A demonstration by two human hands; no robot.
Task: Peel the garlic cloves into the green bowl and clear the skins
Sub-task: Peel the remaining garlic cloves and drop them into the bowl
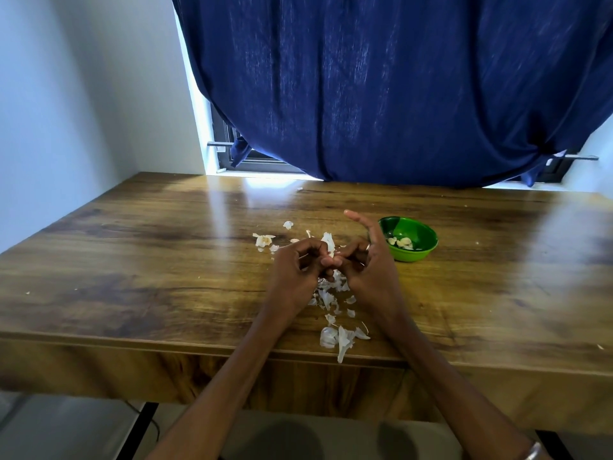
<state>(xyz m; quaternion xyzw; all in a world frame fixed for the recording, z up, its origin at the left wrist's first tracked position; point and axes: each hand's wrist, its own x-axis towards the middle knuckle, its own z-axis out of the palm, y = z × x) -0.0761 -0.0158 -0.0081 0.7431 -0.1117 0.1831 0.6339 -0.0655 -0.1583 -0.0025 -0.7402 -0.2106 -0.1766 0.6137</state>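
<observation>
- The left hand [295, 270] is curling its fingers inward over the middle of the wooden table [149, 260], its fingertips meeting those of the right hand [365, 260].
- Between the two sets of fingertips a garlic clove [329, 244] is standing up, pale and papery, pointed at its far end; both hands are pinching it, though how much skin is on it cannot be told.
- The right hand is holding its index finger straight out toward the far side while its other fingers are bending in on the clove; a ring is showing on one of them.
- The green bowl [421, 250] is sitting just right of the right hand, round, glossy and plastic-looking, with a few peeled cloves [401, 242] lying smooth and cream-coloured inside it.
- Thin, white, flaky skins [335, 336] are lying scattered under and near the hands, some reaching the near table edge, and more are lying left of the hands.
- The tabletop is showing a shiny brown wood grain.
- A dark blue woven curtain [381, 88] is hanging in folds at the far side.
- No writing is readable anywhere.
</observation>
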